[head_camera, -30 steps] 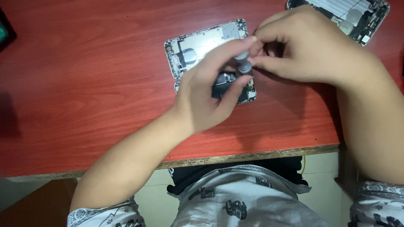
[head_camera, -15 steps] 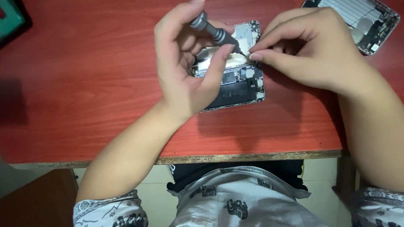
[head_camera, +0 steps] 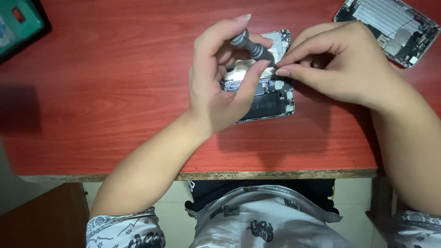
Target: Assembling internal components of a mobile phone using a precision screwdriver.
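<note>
An opened phone (head_camera: 271, 98) with its insides showing lies on the red wooden table (head_camera: 101, 92). My left hand (head_camera: 220, 82) holds a small grey screwdriver (head_camera: 252, 48) between thumb and fingers, tip pointing down toward the phone's upper part. My right hand (head_camera: 340, 69) rests beside it, thumb and forefinger pinched together right at the screwdriver's tip. Whether something small sits in that pinch I cannot tell. The hands hide much of the phone's top half.
A second opened phone body (head_camera: 390, 27) lies at the far right corner of the table. A green device in a black frame (head_camera: 18, 23) sits at the far left. The table's front edge (head_camera: 275, 174) runs just above my lap.
My left hand lifted off the phone and now holds the screwdriver tilted above it. The view shifted slightly, so the phone sits a bit lower in frame.
</note>
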